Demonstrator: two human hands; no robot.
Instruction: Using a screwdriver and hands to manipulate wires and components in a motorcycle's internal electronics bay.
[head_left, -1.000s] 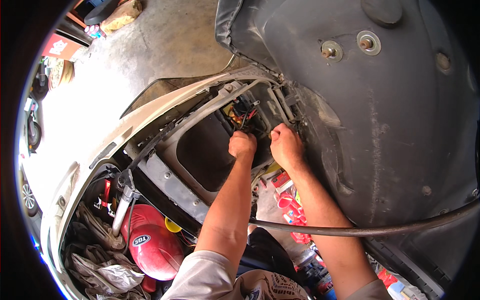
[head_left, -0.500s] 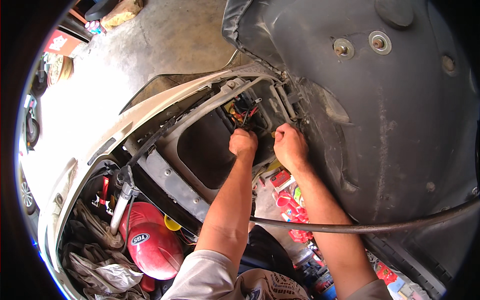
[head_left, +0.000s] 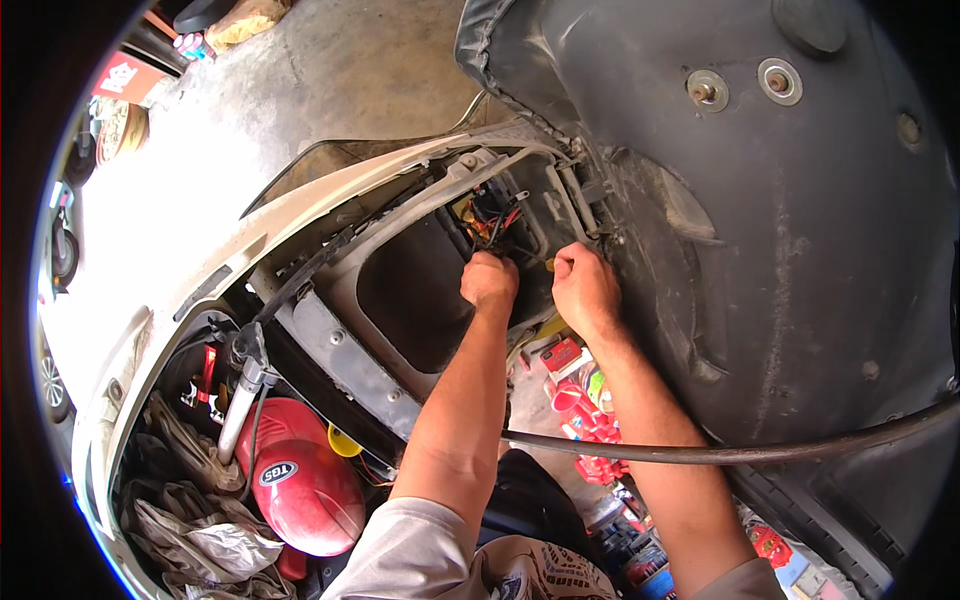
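Note:
Inside an opened scooter body, a dark recessed compartment (head_left: 400, 300) has a bundle of red, black and yellow wires (head_left: 485, 220) at its upper end. My left hand (head_left: 490, 282) is closed on the black wires just below that bundle, fingertips hidden. Slightly to its right, my right hand (head_left: 585, 290) is closed, thumb against forefinger, beside a small yellow piece (head_left: 551, 264); what it holds is too small to make out.
The raised black seat underside (head_left: 760, 250) fills the right, with a dark bar (head_left: 760, 452) crossing above my right forearm. At lower left sit a red helmet (head_left: 305, 485) and crumpled covers (head_left: 200, 530). Boxes (head_left: 560, 355) lie below; wheeled vehicles (head_left: 62, 250) stand far left.
Both hands have shifted slightly right, staying closed in much the same places on the scooter. The seat underside sits a little further right in the picture.

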